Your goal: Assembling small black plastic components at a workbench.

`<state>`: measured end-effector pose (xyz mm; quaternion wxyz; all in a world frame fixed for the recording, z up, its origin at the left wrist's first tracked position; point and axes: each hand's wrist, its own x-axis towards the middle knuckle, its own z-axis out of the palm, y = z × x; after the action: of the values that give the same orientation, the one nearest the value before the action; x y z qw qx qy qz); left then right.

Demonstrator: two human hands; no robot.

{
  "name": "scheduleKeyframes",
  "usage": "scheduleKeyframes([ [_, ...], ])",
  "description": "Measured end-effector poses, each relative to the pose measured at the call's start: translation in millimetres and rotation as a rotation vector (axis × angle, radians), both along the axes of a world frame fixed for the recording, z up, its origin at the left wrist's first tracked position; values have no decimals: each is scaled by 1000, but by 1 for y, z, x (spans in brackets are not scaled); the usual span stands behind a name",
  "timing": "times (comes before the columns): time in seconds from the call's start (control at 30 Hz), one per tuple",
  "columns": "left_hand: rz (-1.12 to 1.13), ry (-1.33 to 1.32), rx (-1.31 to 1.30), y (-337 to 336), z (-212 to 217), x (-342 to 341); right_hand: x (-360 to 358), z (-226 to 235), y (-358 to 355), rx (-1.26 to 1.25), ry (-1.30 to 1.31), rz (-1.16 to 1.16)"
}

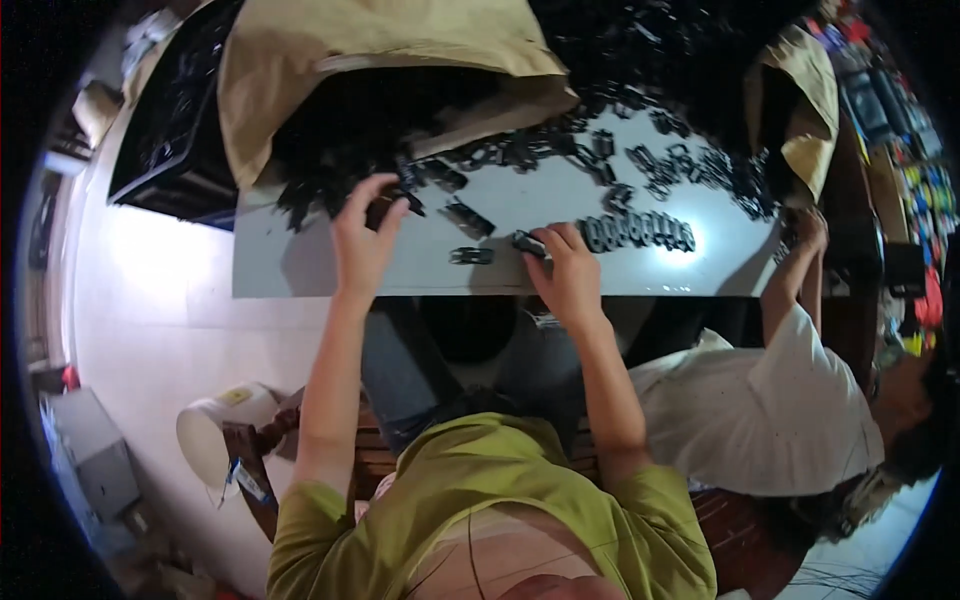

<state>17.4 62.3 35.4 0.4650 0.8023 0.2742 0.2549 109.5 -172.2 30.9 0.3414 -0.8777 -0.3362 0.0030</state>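
My left hand (364, 240) is at the edge of a dark pile, thumb and fingers curved round a small black piece (408, 200); its exact kind is too dark to make out. My right hand (568, 272) pinches a small black plastic part (525, 243) just above the table's front edge. Between the hands lie a loose black part (471, 256) and a larger one (468, 217) behind it. To the right of my right hand, several similar parts stand side by side in a row (638, 232).
A large brown paper bag (400, 30) gapes over black pieces on the white table (330, 270). Black crates (180, 120) stand left. More black parts (680, 165) lie at the back. At right, another person in a white shirt (770, 410) works by a smaller paper bag (815, 95).
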Motion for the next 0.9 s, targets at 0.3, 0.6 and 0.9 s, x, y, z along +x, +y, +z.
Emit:
scheduleKeyframes([
  [0.3,-198,-57,-224,-12,-32,-67,-20,8,41,-21,-179,282],
  [0.6,-320,-7,-338,-25,-33,-68,-26,-6,48,-130,-12,197],
  [0.9,-329,82,-227,-33,-26,-60,-39,0,53,36,48,381],
])
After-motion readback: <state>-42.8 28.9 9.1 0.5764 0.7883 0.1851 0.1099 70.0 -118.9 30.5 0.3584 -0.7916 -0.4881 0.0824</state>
